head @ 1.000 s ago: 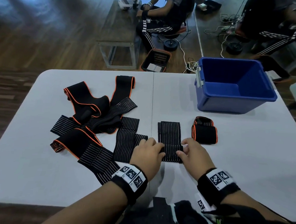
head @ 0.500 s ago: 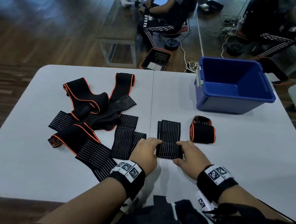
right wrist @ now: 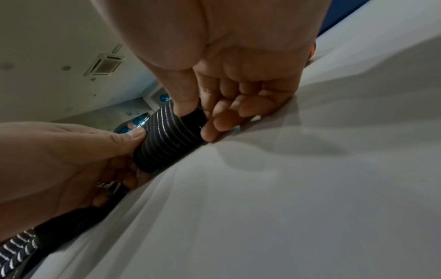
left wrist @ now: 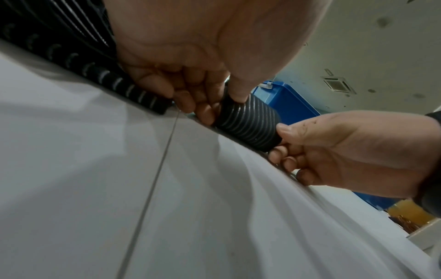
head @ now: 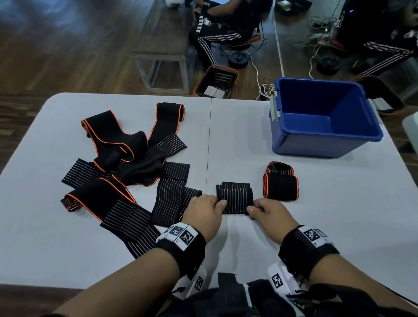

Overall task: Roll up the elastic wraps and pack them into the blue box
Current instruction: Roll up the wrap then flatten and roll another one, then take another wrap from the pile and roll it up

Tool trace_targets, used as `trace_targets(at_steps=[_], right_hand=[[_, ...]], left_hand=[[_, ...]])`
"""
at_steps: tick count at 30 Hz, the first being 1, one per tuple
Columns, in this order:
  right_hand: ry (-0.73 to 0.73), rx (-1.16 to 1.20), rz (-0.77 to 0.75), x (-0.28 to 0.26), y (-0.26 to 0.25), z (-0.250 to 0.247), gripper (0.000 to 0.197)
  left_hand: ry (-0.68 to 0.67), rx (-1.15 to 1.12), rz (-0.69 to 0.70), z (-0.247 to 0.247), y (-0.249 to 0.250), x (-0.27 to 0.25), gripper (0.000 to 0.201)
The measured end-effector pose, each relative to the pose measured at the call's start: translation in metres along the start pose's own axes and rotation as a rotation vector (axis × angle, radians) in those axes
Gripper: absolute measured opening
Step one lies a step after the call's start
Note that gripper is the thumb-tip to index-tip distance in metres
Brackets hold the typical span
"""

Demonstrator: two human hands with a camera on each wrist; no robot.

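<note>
Both hands' grip pinches the striped roll (head: 235,200); wrist views alone show curled fingers (left wrist: 203,111) underneath.

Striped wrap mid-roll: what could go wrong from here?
1. The roll is pinched only at its ends by the left hand and right hand; it may loosen or telescope.
2. The loose tail beyond it may wind on skewed.
3. The loose wrap beside the left hand could get dragged along.

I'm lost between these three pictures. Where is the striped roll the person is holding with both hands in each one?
Head: the striped roll lies low at centre, between the left hand and right hand.
Left wrist: centre, under the thumb.
Right wrist: left of centre.
Shared landmark: the blue box, behind the roll.
</note>
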State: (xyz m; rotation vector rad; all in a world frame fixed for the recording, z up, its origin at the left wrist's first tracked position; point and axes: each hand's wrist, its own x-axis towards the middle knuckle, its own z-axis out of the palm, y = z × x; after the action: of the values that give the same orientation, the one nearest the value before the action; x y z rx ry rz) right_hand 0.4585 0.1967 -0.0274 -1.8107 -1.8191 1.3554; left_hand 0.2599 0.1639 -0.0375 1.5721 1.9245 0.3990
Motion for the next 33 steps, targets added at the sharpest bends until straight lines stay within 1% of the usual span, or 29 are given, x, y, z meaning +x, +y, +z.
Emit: trace_targets(at_steps=[4,8,9,10,11,12,13,17,20,22,26,28,30,33], right_hand=[[0.019,-0.013,0.001,-0.002,-0.001,0.002,0.034],[0.092,-0.097,0.007,-0.004,-0.008,0.004,0.046],[0.119,-0.108,0.018,-0.004,-0.009,0.005,0.045],[0.149,-0.097,0.030,-0.004,-0.009,0.007,0.040],[0.178,-0.052,0.048,-0.004,-0.008,0.008,0.030],[0.203,0.010,0.063,-0.005,-0.009,0.009,0.019],[0.218,0.060,0.068,-0.006,-0.010,0.010,0.014],[0.242,0.069,0.017,-0.007,-0.014,0.008,0.013],[0.266,0.049,-0.021,-0.006,-0.015,0.006,0.024],[0.272,0.038,-0.049,-0.007,-0.014,0.004,0.033],[0.245,0.067,-0.059,-0.014,-0.013,-0.002,0.039],[0.249,0.082,-0.055,-0.017,-0.013,-0.003,0.039],[0.276,0.098,-0.045,-0.021,-0.013,-0.006,0.034],[0.296,0.131,-0.045,-0.026,-0.014,-0.010,0.025]], left_hand=[[-0.017,-0.013,-0.049,-0.002,0.003,0.000,0.049],[-0.028,0.033,-0.069,-0.011,0.010,0.001,0.048],[-0.016,0.011,-0.084,-0.013,0.010,0.002,0.043],[0.001,-0.035,-0.102,-0.014,0.010,0.002,0.034],[0.021,-0.089,-0.117,-0.015,0.010,0.001,0.027],[0.039,-0.129,-0.113,-0.016,0.011,0.000,0.024],[0.047,-0.146,-0.097,-0.016,0.012,-0.001,0.024],[0.054,-0.138,-0.068,-0.014,0.014,0.002,0.027],[0.053,-0.155,-0.060,-0.014,0.017,0.007,0.034],[0.044,-0.174,-0.029,-0.015,0.022,0.006,0.038],[0.048,-0.197,-0.010,-0.015,0.030,0.003,0.044],[0.035,-0.207,-0.008,-0.015,0.030,0.001,0.044],[0.019,-0.204,0.012,-0.016,0.028,-0.003,0.041],[0.046,-0.152,0.065,-0.026,0.016,-0.010,0.031]])
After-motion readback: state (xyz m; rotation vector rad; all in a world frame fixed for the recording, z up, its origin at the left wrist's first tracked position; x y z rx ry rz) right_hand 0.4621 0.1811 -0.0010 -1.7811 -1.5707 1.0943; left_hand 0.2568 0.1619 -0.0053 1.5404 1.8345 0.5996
